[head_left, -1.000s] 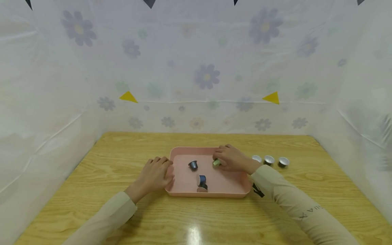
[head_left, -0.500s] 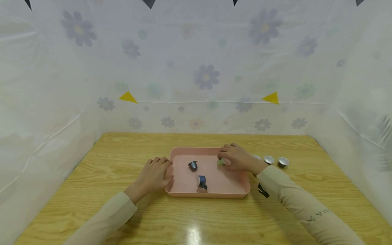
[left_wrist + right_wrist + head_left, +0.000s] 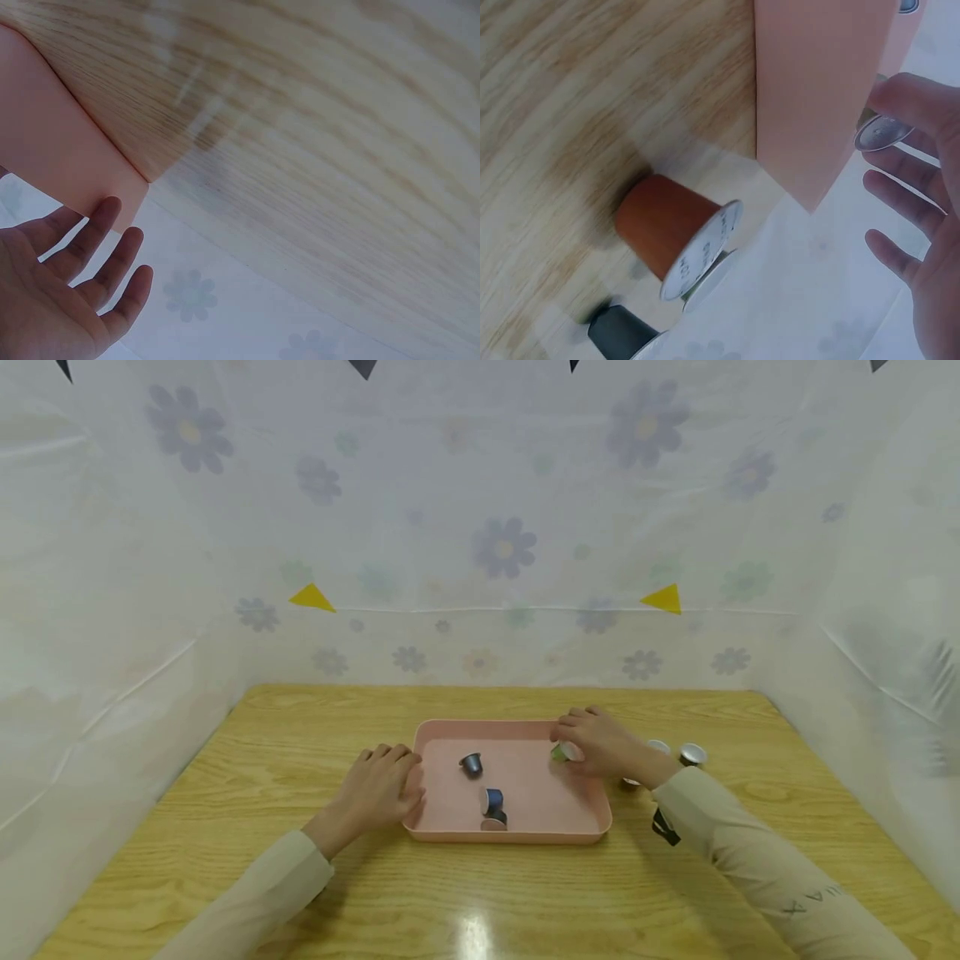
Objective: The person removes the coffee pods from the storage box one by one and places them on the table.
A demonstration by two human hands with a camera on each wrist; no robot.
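Note:
A pink tray (image 3: 507, 838) lies on the wooden table with my left hand (image 3: 378, 787) at its left rim. In the left wrist view, one fingertip of that left hand (image 3: 82, 277) lies against the tray's outer wall while another finger passes behind the rim. Between thumb and fingers, my right hand (image 3: 603, 747) pinches a green coffee capsule (image 3: 559, 752) by the tray's right side; its silver lid faces the wrist camera. Inside the tray are a dark grey capsule (image 3: 472, 766), a blue capsule (image 3: 492, 800) and a black capsule (image 3: 496, 820) by the front wall.
Right of the tray, several capsules stand on the table, partly behind my right wrist. An orange-brown capsule (image 3: 667, 225) and a dark green capsule (image 3: 621, 330) show in the right wrist view. Flowered white sheeting (image 3: 506, 635) closes off the back and sides.
My right hand has moved right and slightly away from me with the green capsule, from inside the tray toward its right wall. My left hand has stayed in place.

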